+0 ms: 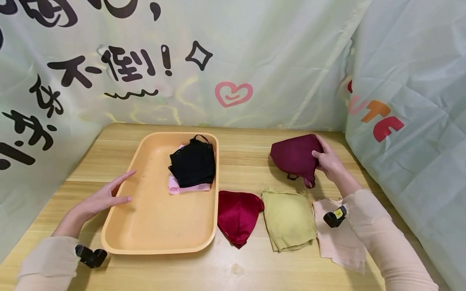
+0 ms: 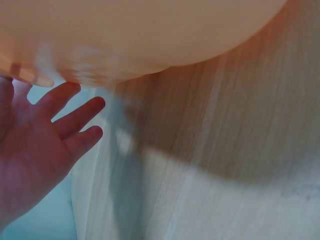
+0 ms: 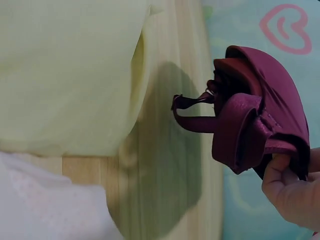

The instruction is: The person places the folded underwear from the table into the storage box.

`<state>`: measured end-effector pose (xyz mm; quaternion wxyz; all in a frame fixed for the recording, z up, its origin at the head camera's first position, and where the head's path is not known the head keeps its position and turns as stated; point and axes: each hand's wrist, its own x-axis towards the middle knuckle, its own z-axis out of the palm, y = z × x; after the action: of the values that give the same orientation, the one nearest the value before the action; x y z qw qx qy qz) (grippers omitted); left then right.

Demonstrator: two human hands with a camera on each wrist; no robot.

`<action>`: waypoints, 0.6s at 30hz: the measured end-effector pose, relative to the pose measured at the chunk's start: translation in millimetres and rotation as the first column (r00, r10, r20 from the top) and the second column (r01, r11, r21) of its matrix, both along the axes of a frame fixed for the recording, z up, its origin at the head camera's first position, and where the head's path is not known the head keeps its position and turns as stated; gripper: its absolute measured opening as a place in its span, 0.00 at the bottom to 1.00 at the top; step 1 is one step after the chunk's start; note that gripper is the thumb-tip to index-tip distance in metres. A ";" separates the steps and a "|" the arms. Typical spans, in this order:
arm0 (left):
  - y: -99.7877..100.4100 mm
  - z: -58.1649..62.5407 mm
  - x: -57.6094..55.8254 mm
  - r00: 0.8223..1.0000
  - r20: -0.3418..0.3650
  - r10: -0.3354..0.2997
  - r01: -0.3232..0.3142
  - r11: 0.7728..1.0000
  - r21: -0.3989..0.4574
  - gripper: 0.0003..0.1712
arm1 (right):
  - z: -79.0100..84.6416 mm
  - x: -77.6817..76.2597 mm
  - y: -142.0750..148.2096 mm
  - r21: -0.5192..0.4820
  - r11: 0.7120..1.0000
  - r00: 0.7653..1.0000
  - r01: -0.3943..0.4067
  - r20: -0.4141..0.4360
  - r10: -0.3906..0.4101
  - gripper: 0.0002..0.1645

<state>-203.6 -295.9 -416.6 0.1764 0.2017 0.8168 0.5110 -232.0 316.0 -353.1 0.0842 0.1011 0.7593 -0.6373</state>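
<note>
At the right rear of the table my right hand (image 1: pixel 329 161) grips a folded plum-coloured bra (image 1: pixel 295 155) by its right end. In the right wrist view the bra (image 3: pixel 270 105) is held above the wood, its strap hanging in a loop and its shadow below. My left hand (image 1: pixel 105 197), fingers spread, is at the left rim of an orange plastic tray (image 1: pixel 160 242). The left wrist view has the left palm (image 2: pixel 35 145) beside the tray's outer wall. Inside the tray, a folded black bra (image 1: pixel 193 163) lies on a pink cloth (image 1: pixel 185 188).
Right of the tray lie a shiny red bra (image 1: pixel 240 214), a folded yellow-green garment (image 1: pixel 289 220) and a pale pink garment (image 1: pixel 340 238), partly under my right forearm. Printed cloth walls (image 1: pixel 284 81) stand behind and beside the wooden table (image 1: pixel 247 270).
</note>
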 end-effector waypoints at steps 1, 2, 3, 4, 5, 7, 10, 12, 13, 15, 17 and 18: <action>0.3 0.3 0.2 1.000 -0.003 -0.002 0.002 1.000 0.002 0.43 | 0.6 0.2 -1.0 -0.010 1.000 1.000 0.007 -0.007 -0.008 0.37; 0.4 0.5 0.3 1.000 -0.003 -0.004 0.004 1.000 0.005 0.43 | 1.4 0.5 -2.0 -0.019 1.000 1.000 0.014 -0.016 -0.015 0.36; 0.5 0.5 0.3 1.000 -0.005 -0.002 0.002 1.000 0.005 0.43 | 1.9 0.9 -2.8 -0.031 0.999 0.999 0.024 -0.025 -0.024 0.35; 0.4 0.4 0.4 1.000 -0.007 -0.001 0.001 1.000 0.006 0.43 | 2.5 1.1 -3.7 -0.041 0.999 0.999 0.030 -0.037 -0.032 0.34; 0.3 0.1 0.4 1.000 -0.009 0.000 0.000 1.000 0.006 0.43 | 2.8 1.3 -4.4 -0.061 0.997 0.998 0.038 -0.047 -0.041 0.32; -0.1 -0.6 0.3 1.000 -0.012 0.000 0.000 1.000 0.006 0.43 | 3.5 1.9 -5.9 -0.106 0.993 0.996 0.053 -0.061 -0.059 0.28; -0.9 -2.2 0.0 1.000 -0.016 0.002 -0.002 1.000 0.003 0.42 | 4.1 2.1 -8.3 -0.183 0.981 0.995 0.064 -0.069 -0.078 0.24; -1.5 -2.8 -0.1 1.000 -0.014 0.004 -0.004 1.000 0.000 0.42 | 4.8 2.0 -10.7 -0.225 0.972 0.994 0.071 -0.065 -0.087 0.25; -1.7 -2.9 -0.3 1.000 -0.012 0.005 -0.005 1.000 -0.003 0.42 | 5.1 1.7 -11.6 -0.237 0.969 0.994 0.073 -0.064 -0.090 0.26; -1.9 -2.6 -0.6 1.000 -0.011 0.004 -0.004 1.000 -0.007 0.42 | 6.4 1.0 -14.4 -0.252 0.965 0.994 0.072 -0.059 -0.090 0.28; -2.1 -2.3 -1.0 1.000 -0.008 0.005 -0.005 1.000 -0.011 0.42 | 7.9 0.3 -17.4 -0.260 0.963 0.995 0.071 -0.050 -0.087 0.30; -2.2 -2.2 -1.2 1.000 -0.008 0.004 -0.004 1.000 -0.013 0.42 | 8.9 0.2 -19.1 -0.259 0.963 0.995 0.070 -0.044 -0.084 0.30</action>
<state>-204.8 -298.0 -418.8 0.1734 0.2008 0.8212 0.5052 -231.9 296.9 -344.2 0.0509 0.1012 0.6677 -0.7358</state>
